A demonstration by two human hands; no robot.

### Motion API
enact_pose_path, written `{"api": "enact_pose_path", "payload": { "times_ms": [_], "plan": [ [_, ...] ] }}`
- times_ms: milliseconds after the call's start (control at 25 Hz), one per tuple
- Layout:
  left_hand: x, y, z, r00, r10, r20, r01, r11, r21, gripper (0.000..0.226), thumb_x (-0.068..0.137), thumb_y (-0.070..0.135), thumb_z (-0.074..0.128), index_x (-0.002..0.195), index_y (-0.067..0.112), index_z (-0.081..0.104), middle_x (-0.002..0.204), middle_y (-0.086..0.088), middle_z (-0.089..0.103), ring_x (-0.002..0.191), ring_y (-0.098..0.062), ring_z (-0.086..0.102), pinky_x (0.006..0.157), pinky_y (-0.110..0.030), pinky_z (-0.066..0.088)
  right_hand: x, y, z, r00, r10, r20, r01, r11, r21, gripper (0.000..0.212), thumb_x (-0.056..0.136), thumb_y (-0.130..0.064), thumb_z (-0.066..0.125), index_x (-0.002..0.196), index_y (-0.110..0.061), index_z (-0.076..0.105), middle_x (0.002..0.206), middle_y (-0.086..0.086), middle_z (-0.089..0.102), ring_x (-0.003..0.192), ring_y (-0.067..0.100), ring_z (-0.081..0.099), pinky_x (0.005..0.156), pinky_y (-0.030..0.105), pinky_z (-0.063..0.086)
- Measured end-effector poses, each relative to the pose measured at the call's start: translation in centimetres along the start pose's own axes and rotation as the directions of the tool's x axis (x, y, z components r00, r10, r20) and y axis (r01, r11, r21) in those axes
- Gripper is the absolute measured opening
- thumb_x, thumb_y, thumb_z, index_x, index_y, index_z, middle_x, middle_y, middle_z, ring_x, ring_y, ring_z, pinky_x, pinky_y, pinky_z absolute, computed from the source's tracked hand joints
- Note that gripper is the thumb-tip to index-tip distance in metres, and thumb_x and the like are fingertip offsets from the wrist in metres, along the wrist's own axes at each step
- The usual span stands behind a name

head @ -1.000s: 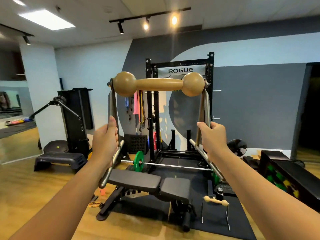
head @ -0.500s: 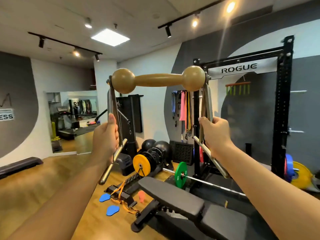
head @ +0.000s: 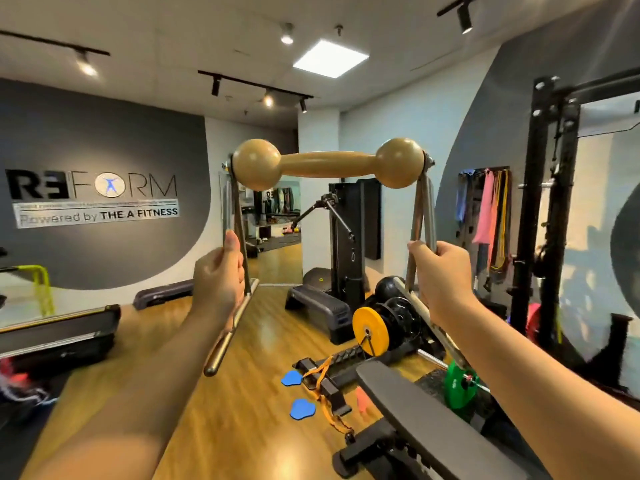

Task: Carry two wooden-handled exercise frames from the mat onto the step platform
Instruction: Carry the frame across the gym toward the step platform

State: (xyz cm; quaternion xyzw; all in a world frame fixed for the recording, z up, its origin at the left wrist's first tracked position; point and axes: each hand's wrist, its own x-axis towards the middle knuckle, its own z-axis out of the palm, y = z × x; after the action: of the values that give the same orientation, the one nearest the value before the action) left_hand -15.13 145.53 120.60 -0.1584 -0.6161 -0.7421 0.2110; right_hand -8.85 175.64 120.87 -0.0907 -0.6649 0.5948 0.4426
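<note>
A: Where does the frame sit at this moment?

B: The exercise frame is up in the air in front of the chest. The left hand grips its left metal leg, the right hand grips the right leg, and both sets of fingers are clenched round the tubes. The wooden handle rides level above the fingers, and the metal foot bars stick out below them, slanting towards the person.

A: And the step platform?

B: A dark step platform lies on the wooden floor beyond the fingers, between the two hands as seen from the head. A second one lies farther off, to the left of the left fingers by the grey wall. I cannot tell which one is meant.

A: How would you carry it well?

B: Keep both hands at one height so the handle stays level. The foot bar under the right fingers passes just over the yellow weight plate and the padded bench, so I would steer left of those. I would also watch the blue pads and orange strap on the floor below the fingers; they look easy to trip on.

A: And the second frame?

B: It is not in view; to my mind the task is not yet half done.
</note>
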Motion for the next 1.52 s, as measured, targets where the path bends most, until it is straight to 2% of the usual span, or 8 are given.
{"api": "enact_pose_path", "payload": {
  "times_ms": [160,320,440,520,640,920,1360,1520],
  "plan": [
    [7.2,-4.4,-1.9,0.997,-0.003,-0.078,0.004,1.0,0.023,0.049,0.104,0.055,0.047,0.068,0.022,0.044,0.055,0.001,0.031,0.04,-0.011,0.026,0.039,-0.022,0.019,5.5,4.4,9.1,0.995,0.047,0.086,-0.051,0.998,0.042,0.04,0.095,-0.037,0.067,0.085,0.002,0.065,0.064,0.01,0.049,0.059,0.026,0.048,0.058,0.041,0.044],
    [16.0,-8.5,-3.8,0.981,0.028,-0.19,-0.016,0.998,0.066,0.053,0.096,0.066,0.051,0.064,0.024,0.044,0.052,0.007,0.033,0.044,-0.01,0.026,0.042,-0.024,0.02,11.5,8.4,18.8,0.987,0.04,0.155,-0.055,0.994,0.091,0.038,0.094,-0.04,0.068,0.083,-0.004,0.069,0.059,0.006,0.052,0.054,0.02,0.049,0.052,0.034,0.041],
    [22.3,-12.0,-5.5,0.966,0.109,-0.234,-0.076,0.987,0.144,0.056,0.095,0.069,0.05,0.068,0.021,0.058,0.05,0.007,0.034,0.041,-0.009,0.026,0.038,-0.023,0.02,15.8,11.4,26.2,0.98,0.034,0.197,-0.058,0.991,0.117,0.032,0.094,-0.038,0.069,0.077,-0.011,0.069,0.051,-0.003,0.053,0.046,0.013,0.05,0.045,0.03,0.041],
    [26.2,-14.1,-6.5,0.967,0.141,-0.212,-0.1,0.976,0.193,0.054,0.099,0.067,0.046,0.069,0.027,0.066,0.052,0.005,0.035,0.041,-0.009,0.028,0.037,-0.024,0.022,18.4,13.9,30.6,0.972,0.042,0.231,-0.078,0.986,0.149,0.034,0.095,-0.036,0.068,0.083,-0.004,0.071,0.062,0.007,0.058,0.055,0.02,0.053,0.053,0.036,0.045],
    [31.3,-17.2,-6.7,0.967,0.135,-0.215,-0.103,0.982,0.156,0.051,0.1,0.062,0.047,0.071,0.021,0.057,0.051,0.004,0.031,0.038,-0.01,0.025,0.036,-0.02,0.02,22.6,17.3,36.6,0.96,0.048,0.277,-0.103,0.976,0.19,0.036,0.096,-0.036,0.068,0.089,-0.001,0.071,0.071,0.016,0.06,0.062,0.028,0.056,0.059,0.044,0.05],
    [44.1,-25.0,-4.5,0.931,0.12,-0.344,-0.048,0.976,0.212,0.051,0.101,0.058,0.046,0.075,0.014,0.047,0.05,0.005,0.032,0.038,-0.008,0.027,0.035,-0.02,0.022,34.5,24.9,49.1,0.91,0.032,0.414,-0.139,0.963,0.23,0.045,0.097,-0.033,0.066,0.089,0.011,0.065,0.063,0.01,0.045,0.059,0.026,0.043,0.059,0.042,0.038],
    [62.7,-36.9,-6.5,0.858,0.176,-0.482,-0.038,0.958,0.283,0.053,0.103,0.057,0.045,0.077,0.01,0.049,0.051,0.003,0.036,0.039,-0.008,0.031,0.036,-0.021,0.026,47.2,33.6,69.7,0.835,0.002,0.55,-0.173,0.95,0.259,0.028,0.098,-0.031,0.066,0.086,-0.007,0.072,0.066,0.005,0.056,0.06,0.019,0.051,0.055,0.035,0.044],
    [71.6,-41.2,-11.4,0.868,0.18,-0.464,-0.037,0.953,0.299,0.053,0.102,0.057,0.045,0.078,0.011,0.05,0.053,0.003,0.037,0.041,-0.008,0.031,0.037,-0.021,0.026,49.5,36.5,80.1,0.844,-0.001,0.537,-0.171,0.948,0.27,0.026,0.099,-0.029,0.064,0.079,-0.013,0.07,0.045,-0.014,0.053,0.041,0.0,0.05,0.046,0.024,0.041]
  ]
}}
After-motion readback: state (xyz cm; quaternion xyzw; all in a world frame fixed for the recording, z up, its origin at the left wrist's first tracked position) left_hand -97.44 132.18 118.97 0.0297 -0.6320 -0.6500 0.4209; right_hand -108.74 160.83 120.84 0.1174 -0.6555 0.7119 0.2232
